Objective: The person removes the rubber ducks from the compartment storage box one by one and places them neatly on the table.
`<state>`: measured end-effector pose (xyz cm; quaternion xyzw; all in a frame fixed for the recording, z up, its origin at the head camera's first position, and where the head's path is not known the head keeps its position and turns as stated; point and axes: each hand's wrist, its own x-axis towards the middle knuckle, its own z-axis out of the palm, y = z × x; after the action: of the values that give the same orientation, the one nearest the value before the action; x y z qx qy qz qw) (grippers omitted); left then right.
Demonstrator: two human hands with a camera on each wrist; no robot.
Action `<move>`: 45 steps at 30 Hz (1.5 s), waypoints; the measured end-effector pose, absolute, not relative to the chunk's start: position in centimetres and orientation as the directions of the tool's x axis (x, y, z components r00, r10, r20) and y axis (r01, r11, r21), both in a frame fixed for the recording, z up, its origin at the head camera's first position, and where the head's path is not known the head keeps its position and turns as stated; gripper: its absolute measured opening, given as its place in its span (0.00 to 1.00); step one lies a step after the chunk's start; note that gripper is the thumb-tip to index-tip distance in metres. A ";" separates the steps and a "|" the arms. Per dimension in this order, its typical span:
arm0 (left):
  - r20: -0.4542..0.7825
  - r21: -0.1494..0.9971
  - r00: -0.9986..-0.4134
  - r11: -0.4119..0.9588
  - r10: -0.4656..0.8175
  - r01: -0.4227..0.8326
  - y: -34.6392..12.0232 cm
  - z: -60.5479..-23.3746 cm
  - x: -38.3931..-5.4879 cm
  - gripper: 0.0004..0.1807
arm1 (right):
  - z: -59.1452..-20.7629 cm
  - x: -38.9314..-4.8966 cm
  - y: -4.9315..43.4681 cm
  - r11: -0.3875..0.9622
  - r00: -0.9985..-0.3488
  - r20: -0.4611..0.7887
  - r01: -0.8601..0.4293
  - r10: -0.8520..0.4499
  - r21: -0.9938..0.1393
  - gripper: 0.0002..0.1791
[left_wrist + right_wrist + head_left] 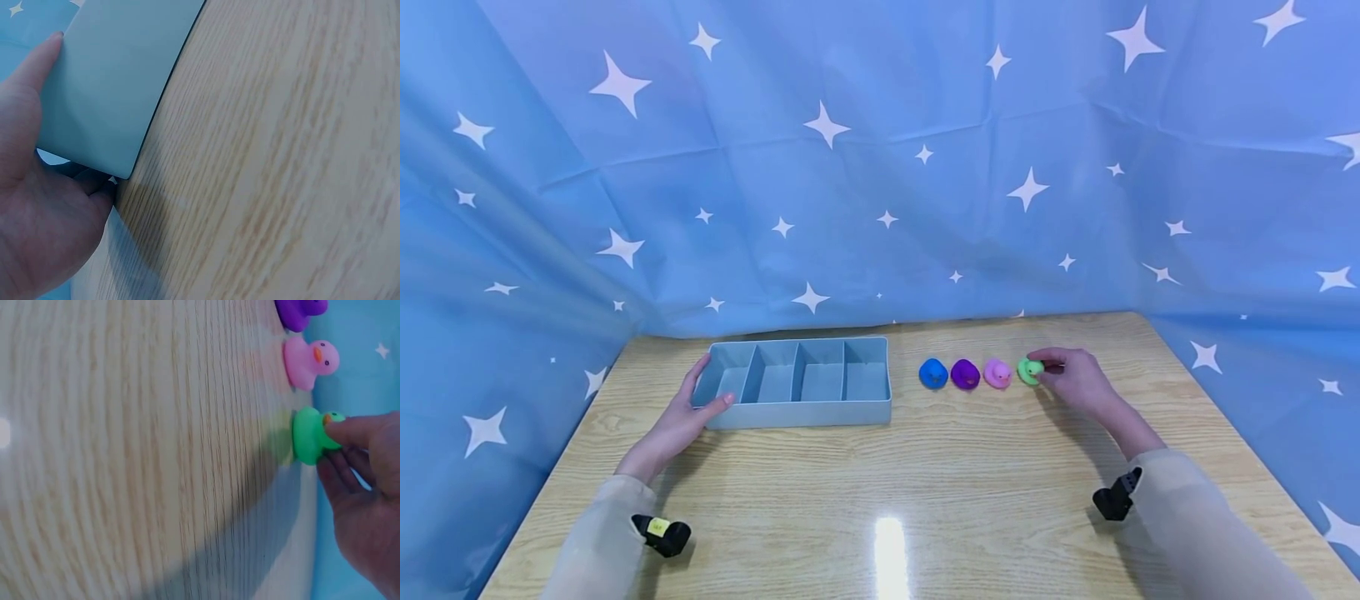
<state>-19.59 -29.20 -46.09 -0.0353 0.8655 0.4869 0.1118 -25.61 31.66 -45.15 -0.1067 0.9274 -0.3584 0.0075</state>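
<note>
My left hand (678, 418) grips the left end of a grey-blue divided box (808, 413), thumb at the front rim and fingers along the end wall. In the left wrist view the box's plain side wall (115, 81) fills the space beside the thumb. At the right, a green rubber duck (306, 436) is pinched by its head between the thumb and fingers of my right hand (1077, 382). Left of it in a row sit a pink rubber duck (997, 373), a purple rubber duck (965, 374) and a blue rubber duck (933, 373). The box's compartments hold nothing.
All of this stands on a light wood-grain table (820, 500). Behind it and along both sides hangs a blue curtain (865, 183) with white stars. A bright light reflection lies near the table's front.
</note>
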 end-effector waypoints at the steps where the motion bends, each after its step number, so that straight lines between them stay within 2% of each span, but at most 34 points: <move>1: -0.228 0.835 -0.973 0.524 0.047 -0.170 -29.2 -46.1 -19.6 0.56 | -45.1 -25.7 31.8 0.722 -0.977 0.058 -0.190 -0.204 -0.665 0.19; 8: -0.228 0.838 -0.973 0.518 0.046 -0.172 -29.1 -46.1 -19.7 0.56 | -45.4 -25.9 32.2 0.722 -0.982 0.017 -0.150 -0.188 -0.675 0.19; 45: -0.219 0.838 -0.974 0.522 0.060 -0.157 -29.6 -46.9 -20.1 0.54 | -45.4 -26.3 31.3 0.726 -0.981 0.062 -0.178 -0.183 -0.664 0.20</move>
<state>-20.14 -29.64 -46.89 -0.0281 0.8652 0.4882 0.1109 -26.34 31.28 -45.44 -0.0972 0.9289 -0.3572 0.0040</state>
